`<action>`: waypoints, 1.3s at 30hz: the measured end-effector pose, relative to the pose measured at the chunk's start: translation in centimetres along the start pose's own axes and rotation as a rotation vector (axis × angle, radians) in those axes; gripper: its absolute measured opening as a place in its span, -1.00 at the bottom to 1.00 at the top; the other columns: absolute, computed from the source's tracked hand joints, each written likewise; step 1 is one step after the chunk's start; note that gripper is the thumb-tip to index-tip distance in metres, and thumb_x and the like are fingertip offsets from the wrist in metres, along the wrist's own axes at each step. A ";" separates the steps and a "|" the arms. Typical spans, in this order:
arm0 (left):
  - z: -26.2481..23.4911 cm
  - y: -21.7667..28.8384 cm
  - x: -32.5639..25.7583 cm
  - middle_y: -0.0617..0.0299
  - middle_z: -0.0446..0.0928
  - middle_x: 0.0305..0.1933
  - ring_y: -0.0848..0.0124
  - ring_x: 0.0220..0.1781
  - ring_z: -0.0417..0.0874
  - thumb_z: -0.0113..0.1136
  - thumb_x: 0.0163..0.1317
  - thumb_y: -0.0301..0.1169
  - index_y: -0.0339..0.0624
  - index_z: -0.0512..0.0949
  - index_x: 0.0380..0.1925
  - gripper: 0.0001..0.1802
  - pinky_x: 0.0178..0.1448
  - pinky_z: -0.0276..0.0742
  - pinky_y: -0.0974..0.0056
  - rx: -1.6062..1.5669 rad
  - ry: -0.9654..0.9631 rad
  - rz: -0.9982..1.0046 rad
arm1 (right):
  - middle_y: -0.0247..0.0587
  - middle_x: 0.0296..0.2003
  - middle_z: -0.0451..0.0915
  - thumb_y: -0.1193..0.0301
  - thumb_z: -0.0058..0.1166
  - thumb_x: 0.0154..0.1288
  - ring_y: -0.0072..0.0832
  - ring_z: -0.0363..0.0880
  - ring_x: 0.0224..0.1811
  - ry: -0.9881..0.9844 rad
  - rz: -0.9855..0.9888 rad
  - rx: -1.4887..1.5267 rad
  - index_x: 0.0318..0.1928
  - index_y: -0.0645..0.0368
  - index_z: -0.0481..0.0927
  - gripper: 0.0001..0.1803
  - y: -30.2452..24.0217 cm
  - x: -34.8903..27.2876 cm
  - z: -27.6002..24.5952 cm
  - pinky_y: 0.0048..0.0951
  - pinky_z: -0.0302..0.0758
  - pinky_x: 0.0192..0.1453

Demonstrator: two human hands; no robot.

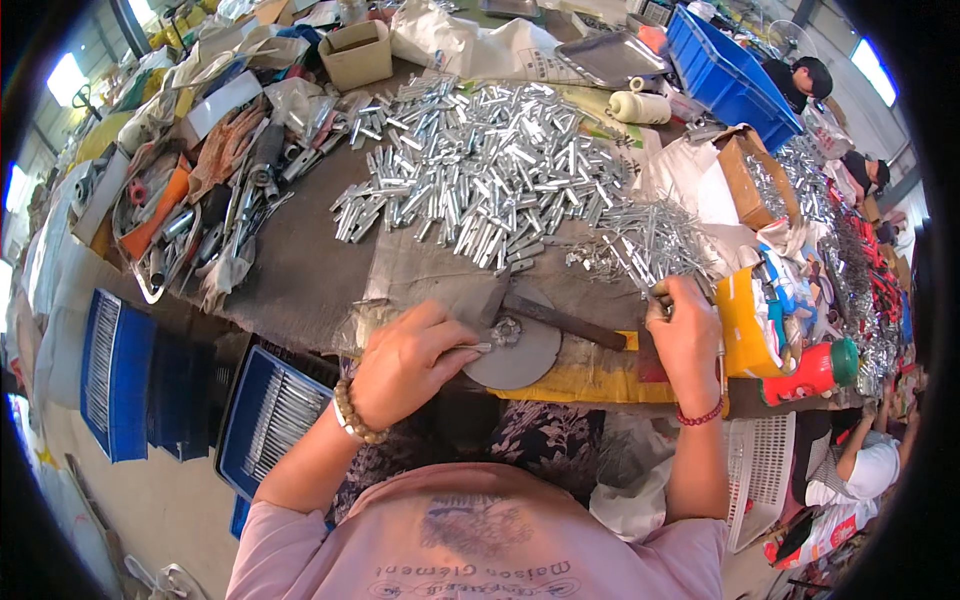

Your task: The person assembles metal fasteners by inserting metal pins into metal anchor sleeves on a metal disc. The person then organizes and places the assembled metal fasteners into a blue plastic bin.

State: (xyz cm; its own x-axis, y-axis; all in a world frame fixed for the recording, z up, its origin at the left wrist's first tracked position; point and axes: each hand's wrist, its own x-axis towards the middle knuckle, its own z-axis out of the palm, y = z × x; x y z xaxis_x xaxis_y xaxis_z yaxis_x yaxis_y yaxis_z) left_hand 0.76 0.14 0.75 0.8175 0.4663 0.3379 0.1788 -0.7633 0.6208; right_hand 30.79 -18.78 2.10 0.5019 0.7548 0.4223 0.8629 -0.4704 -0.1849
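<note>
Pinching a short silvery metal piece (483, 347) in the left hand (420, 355), at the left side of the grey disc (515, 365) on the bench (310, 270). Reaching with the right hand (688, 325) to the near edge of the thin metal pins (665, 238); cannot tell whether gripping any. Wearing a pink T-shirt (440, 545) with dark lettering.

On the desk (310, 265), a heap of metal pieces (490, 165) spreads across the far middle; a pile of pins (662, 238) adjoins its near right side; nearer, a hammer (575, 322) lies partly over a round plate (520, 367), between the left hand (415, 360) and right hand (685, 330); a carton (742, 325) stands right of the right hand, a jar (805, 374) beside it; a bottle (640, 107) lies far right; left of the desk's near edge, a crate (233, 430) holds rods (283, 420).
</note>
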 end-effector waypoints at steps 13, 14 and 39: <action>0.3 0.6 -0.8 0.17 0.56 -0.27 0.13 -0.18 0.67 0.49 0.20 -0.38 -0.11 0.77 -0.22 -0.84 -0.12 0.58 0.14 -0.007 0.030 -0.028 | -0.21 -0.09 0.60 0.63 0.27 0.05 -0.17 0.67 -0.13 -0.100 -0.471 0.376 -0.21 0.13 0.67 -0.75 -9.9 -2.8 1.9 -0.18 0.66 -0.06; 0.4 0.6 -0.9 0.18 0.56 -0.28 0.14 -0.19 0.67 0.49 0.20 -0.37 -0.11 0.77 -0.22 -0.84 -0.13 0.58 0.14 -0.001 0.033 -0.033 | -0.21 -0.09 0.60 0.63 0.27 0.05 -0.17 0.67 -0.13 -0.102 -0.470 0.376 -0.21 0.13 0.67 -0.75 -9.8 -2.9 1.9 -0.18 0.66 -0.06; 0.8 -4.8 0.4 0.18 0.58 -0.28 0.11 -0.30 0.70 0.48 0.22 -0.40 -0.12 0.73 -0.25 -0.86 -0.23 0.61 0.13 0.096 0.297 0.070 | -0.08 -0.26 0.73 0.45 0.26 0.27 -0.04 0.73 -0.28 -0.712 -0.137 0.563 -0.15 0.13 0.71 -0.86 -9.8 -14.1 5.9 -0.10 0.63 -0.19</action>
State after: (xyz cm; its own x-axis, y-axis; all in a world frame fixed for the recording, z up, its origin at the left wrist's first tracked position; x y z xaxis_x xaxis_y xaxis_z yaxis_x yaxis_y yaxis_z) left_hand 0.65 3.67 -2.68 0.6368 0.5101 0.5781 0.1900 -0.8305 0.5236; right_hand 15.60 -22.14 -7.31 0.1500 0.9787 -0.1400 0.7251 -0.2052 -0.6574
